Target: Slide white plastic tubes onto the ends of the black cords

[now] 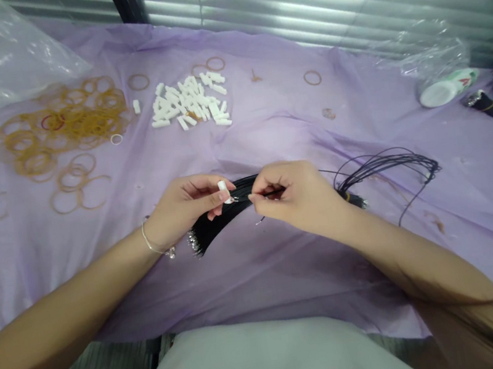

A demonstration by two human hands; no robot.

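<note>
Over a purple cloth (263, 288), your left hand (193, 199) pinches a white plug (223, 189) while your right hand (299, 192) grips a black wire (272, 193), its tip apparently touching the plug.

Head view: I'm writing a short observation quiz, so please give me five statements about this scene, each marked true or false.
1. The left hand holds a white piece. True.
2. The right hand is empty. False: it pinches a black wire.
3. The pile of rubber bands lies left of the pile of white pieces. True.
4. The table is covered in bright green. False: its cover is purple.
5. A bracelet circles the left wrist. True.
</note>
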